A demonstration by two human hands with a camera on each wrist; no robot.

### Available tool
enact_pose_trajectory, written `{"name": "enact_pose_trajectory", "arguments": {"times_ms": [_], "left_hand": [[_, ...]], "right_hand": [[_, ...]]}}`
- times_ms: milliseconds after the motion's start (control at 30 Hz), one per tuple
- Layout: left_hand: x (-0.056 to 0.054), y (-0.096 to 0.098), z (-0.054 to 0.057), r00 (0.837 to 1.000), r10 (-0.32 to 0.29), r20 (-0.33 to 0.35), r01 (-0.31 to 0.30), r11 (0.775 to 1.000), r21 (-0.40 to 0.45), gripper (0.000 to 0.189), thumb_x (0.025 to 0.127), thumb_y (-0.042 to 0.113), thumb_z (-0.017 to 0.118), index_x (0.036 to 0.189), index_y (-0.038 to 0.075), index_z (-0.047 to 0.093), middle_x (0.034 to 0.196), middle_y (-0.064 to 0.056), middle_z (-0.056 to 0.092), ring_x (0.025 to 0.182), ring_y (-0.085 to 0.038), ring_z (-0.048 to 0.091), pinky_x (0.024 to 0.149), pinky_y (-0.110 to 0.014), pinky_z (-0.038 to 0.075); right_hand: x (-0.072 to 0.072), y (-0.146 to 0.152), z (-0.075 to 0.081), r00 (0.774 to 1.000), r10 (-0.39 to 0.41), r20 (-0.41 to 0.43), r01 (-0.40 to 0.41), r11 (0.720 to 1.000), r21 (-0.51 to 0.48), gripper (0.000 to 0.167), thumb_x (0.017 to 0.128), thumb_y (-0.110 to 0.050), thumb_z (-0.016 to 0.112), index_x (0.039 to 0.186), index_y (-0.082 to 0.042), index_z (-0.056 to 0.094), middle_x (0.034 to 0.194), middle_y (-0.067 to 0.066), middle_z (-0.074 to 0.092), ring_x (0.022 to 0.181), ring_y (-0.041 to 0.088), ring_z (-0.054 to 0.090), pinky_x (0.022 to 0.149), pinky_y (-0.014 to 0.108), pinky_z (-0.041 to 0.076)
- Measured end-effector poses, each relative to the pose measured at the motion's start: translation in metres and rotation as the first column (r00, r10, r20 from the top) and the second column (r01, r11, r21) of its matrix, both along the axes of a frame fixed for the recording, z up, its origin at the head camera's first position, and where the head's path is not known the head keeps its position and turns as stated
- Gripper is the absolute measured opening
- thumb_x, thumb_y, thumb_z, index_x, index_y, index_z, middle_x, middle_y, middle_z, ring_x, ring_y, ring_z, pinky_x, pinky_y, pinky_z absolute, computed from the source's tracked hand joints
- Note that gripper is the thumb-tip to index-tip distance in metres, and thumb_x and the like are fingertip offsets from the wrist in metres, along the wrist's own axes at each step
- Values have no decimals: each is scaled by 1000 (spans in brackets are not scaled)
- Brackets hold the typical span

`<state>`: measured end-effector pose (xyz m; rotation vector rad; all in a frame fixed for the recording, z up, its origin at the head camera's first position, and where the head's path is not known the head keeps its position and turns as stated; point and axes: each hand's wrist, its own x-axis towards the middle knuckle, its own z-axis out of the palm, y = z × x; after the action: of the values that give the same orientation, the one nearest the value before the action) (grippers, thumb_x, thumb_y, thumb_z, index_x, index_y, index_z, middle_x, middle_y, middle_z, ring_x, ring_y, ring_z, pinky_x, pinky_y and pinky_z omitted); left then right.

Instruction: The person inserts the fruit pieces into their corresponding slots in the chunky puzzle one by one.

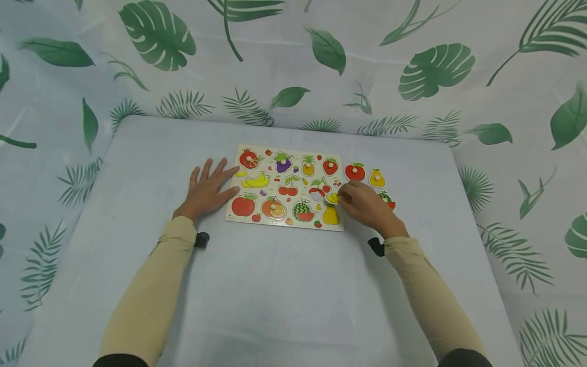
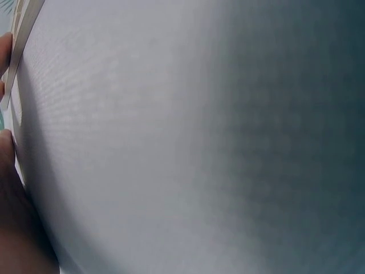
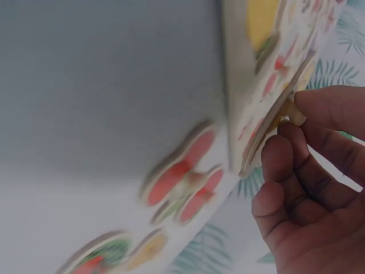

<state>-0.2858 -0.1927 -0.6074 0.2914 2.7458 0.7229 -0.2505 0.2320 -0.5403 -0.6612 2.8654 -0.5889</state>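
Note:
A flat puzzle board with fruit pictures lies on the white table. My left hand rests at the board's left edge, fingers spread, with fingertips touching the edge; in the left wrist view only parts of the fingers show. Over the board's right edge, my right hand pinches a yellow puzzle piece, which looks like bananas. Seen from the right wrist, thumb and fingers hold the piece by its small knob, tilted above the board. Its picture is mostly hidden there.
Right of the board lie a red apple piece, a yellow pear piece and a watermelon piece partly covered by my right hand. Several knobbed pieces, such as the strawberry and orange, sit in the board. Leaf-print cloth hangs behind.

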Motion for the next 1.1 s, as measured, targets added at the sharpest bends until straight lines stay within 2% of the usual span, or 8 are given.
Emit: {"name": "enact_pose_trajectory", "arguments": {"times_ms": [267, 600, 800, 1100], "left_hand": [[1, 3, 4, 1000, -1, 10, 1, 1000, -9, 73, 108, 51, 55, 171, 25, 30, 181, -7, 2, 162, -32, -20, 125, -54, -19], [0, 5, 1, 1000, -8, -4, 8, 1000, -15, 73, 107, 51, 55, 171, 25, 31, 181, -6, 3, 162, -31, -20, 125, -54, -19], [1, 0, -4, 1000, -18, -24, 17, 1000, -16, 73, 108, 54, 53, 171, 26, 31, 181, -5, 3, 163, -31, -19, 125, -54, -18], [-1, -2, -2, 1000, -12, -23, 12, 1000, -9, 73, 108, 53, 53, 171, 26, 31, 181, -5, 3, 162, -31, -20, 125, -54, -19]], "right_hand": [[-22, -31, 3, 999, 46, 26, -46, 999, 18, 14, 100, -5, 73, 112, 2, 73, 105, 14, 66, 96, 29, 59, 89, 42, 57], [-48, -69, 6, 989, 144, 27, -145, 988, 49, 16, 102, -7, 72, 116, 2, 74, 111, 15, 68, 98, 30, 64, 95, 42, 58], [-67, -100, 6, 973, 232, 5, -231, 971, 61, 17, 104, -7, 68, 117, 2, 74, 112, 15, 69, 100, 29, 65, 94, 39, 58], [-86, -153, 11, 941, 338, 17, -338, 939, 64, 14, 105, -4, 63, 113, 2, 73, 109, 15, 69, 96, 28, 63, 91, 37, 55]]}}
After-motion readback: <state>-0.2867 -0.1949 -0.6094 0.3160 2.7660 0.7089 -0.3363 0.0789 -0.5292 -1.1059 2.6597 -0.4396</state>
